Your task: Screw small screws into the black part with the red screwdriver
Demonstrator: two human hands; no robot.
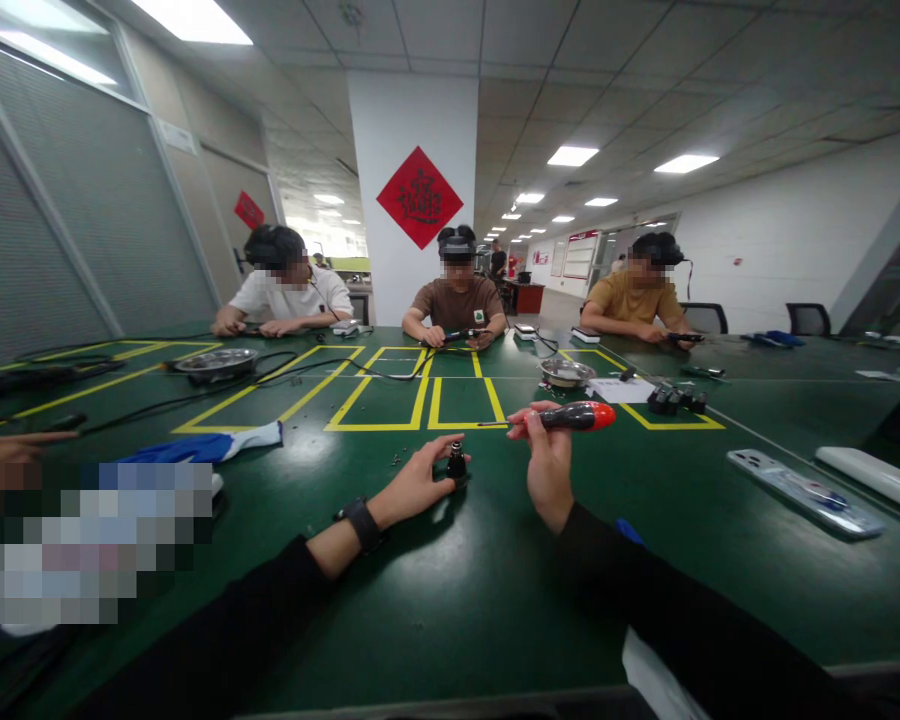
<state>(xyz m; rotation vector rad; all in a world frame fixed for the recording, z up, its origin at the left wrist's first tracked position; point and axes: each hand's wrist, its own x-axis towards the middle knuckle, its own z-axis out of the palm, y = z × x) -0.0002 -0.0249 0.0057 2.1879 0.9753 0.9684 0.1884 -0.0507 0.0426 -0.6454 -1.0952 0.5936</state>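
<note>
The left hand (418, 487) curves around one side of a black, tapered part (457, 464) upright on the green table (450, 590), thumb low and fingertips higher; whether they clamp it, one cannot tell. It looks light, stiff and perhaps slick, best taken by its wide base. Beyond, the right hand (549, 465) pinches the screwdriver (581, 416) at its handle's front, thumb and fingers closed; the rigid, chunky handle likely grips well.

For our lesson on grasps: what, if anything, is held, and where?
Right grip: the screwdriver, by its handle's shaft end. Left grip: the black tapered piece, around its sides, firmness unclear.
</note>
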